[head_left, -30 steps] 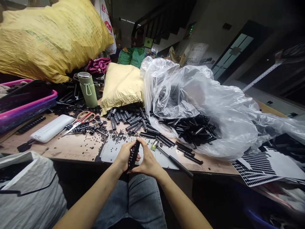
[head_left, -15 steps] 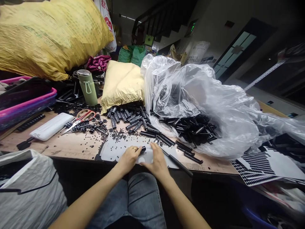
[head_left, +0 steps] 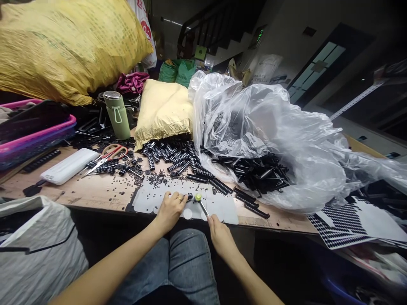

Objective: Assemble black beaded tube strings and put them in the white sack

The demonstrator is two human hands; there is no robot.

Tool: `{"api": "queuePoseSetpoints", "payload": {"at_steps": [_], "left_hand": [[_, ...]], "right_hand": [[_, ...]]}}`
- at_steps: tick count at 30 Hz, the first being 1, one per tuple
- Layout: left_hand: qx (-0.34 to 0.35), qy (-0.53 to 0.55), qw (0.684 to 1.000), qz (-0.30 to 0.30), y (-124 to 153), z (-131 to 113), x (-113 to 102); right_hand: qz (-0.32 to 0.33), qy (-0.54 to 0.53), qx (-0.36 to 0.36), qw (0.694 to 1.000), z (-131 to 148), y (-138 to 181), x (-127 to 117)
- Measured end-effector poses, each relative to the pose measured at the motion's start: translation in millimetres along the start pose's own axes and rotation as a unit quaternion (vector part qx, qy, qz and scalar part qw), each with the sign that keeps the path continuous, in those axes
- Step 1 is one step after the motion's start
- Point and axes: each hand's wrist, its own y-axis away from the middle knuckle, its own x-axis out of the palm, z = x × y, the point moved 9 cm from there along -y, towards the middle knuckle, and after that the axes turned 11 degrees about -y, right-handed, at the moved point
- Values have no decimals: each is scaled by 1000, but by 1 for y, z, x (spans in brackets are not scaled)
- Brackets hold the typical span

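My left hand (head_left: pixel 171 210) is closed around a short black tube (head_left: pixel 190 197), whose end sticks out to the right of the fingers. My right hand (head_left: pixel 220 234) grips a small hammer (head_left: pixel 204 207) with a thin metal shaft and a round yellow-green face. The hammer's head is just right of the tube's end, close to it; whether they touch, I cannot tell. Both hands are over a pale grey mat (head_left: pixel 222 208) at the table's front edge. Loose black tubes (head_left: pixel 220 186) lie behind the hammer, and small black rings (head_left: pixel 155 181) are scattered on and around the mat.
A clear plastic bag (head_left: pixel 305 140) spills a heap of black tubes (head_left: pixel 263 171). Checkered black-and-white rollers (head_left: pixel 178 157) are piled before a cream sack (head_left: pixel 165 110). Scissors (head_left: pixel 106 159), a white box-like object (head_left: pixel 70 166) and a green bottle (head_left: pixel 117 116) stand left. Patterned sheets (head_left: pixel 352 224) overhang at right.
My right hand was open beside the tube; now it has picked up the hammer from the mat and swung its head to the tube's end. My left hand stays on the tube.
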Motion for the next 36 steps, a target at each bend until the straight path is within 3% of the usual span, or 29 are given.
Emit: {"api": "queuePoseSetpoints", "payload": {"at_steps": [7, 10, 15, 19, 22, 24, 27, 29, 30, 32, 34, 36], "left_hand": [[-65, 13, 998, -1, -6, -17, 6], [-56, 28, 998, 6, -9, -25, 16], [-47, 59, 997, 8, -12, -29, 28], [-86, 134, 987, -4, -21, -14, 15], [-174, 111, 978, -3, -4, 38, -16], [-281, 52, 958, -7, 37, 95, -54], [-478, -124, 868, -58, 126, 176, -138], [-532, -193, 818, -102, 161, 200, -180], [-538, -194, 813, -107, 163, 206, -186], [-521, -128, 840, -80, 138, 213, -164], [-484, 0, 875, -19, 88, 215, -109], [-464, 103, 879, 30, 34, 213, -52]], "right_hand": [[-66, -191, -79, 976, 68, 6, -52], [-37, -190, -115, 974, 87, 10, -35], [77, 4, -142, 987, 81, 7, 28], [48, -38, -127, 990, 77, -1, 14], [8, -75, -111, 991, 69, -12, -5], [-3, -64, -94, 994, 56, -23, -10], [-19, -9, -79, 997, 29, -38, -12], [-41, 52, -87, 994, 12, -46, -15], [-54, 88, -93, 990, 4, -49, -17], [-81, 155, -102, 979, -10, -53, -22], [-109, 198, -117, 967, -21, -55, -28], [-127, 209, -150, 958, -25, -56, -33]]}}
